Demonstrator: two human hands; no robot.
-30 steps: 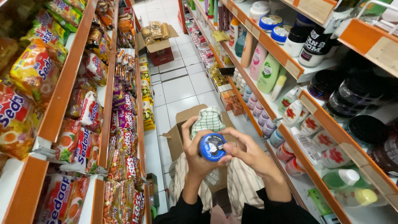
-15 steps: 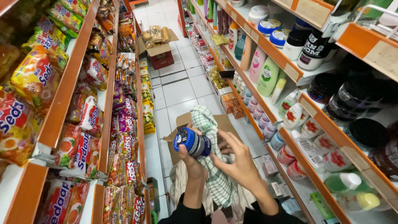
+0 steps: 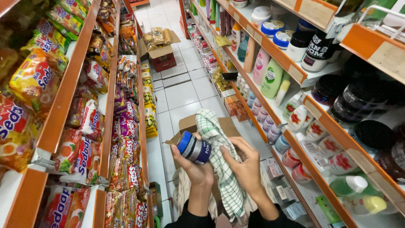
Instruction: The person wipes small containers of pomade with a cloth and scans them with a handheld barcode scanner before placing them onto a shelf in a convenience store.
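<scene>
My left hand (image 3: 195, 169) grips a small round jar (image 3: 193, 147) with a blue lid and a silver band, tilted on its side at chest height. My right hand (image 3: 244, 165) holds a green and white checked cloth (image 3: 219, 155) pressed against the jar's side. The cloth drapes over the jar's right edge and hangs down between my forearms. Both hands are over an open cardboard box (image 3: 188, 124) on the floor of a shop aisle.
Orange shelves line both sides of the aisle. Snack and noodle packets (image 3: 88, 147) fill the left shelves. Bottles, tubs and dark jars (image 3: 358, 101) stand on the right shelves. Another open box (image 3: 162, 55) with packets sits farther down the white tiled floor.
The jar has turned from lid facing me to lying sideways. My right hand has brought the cloth up and over the jar's side. The view has shifted slightly.
</scene>
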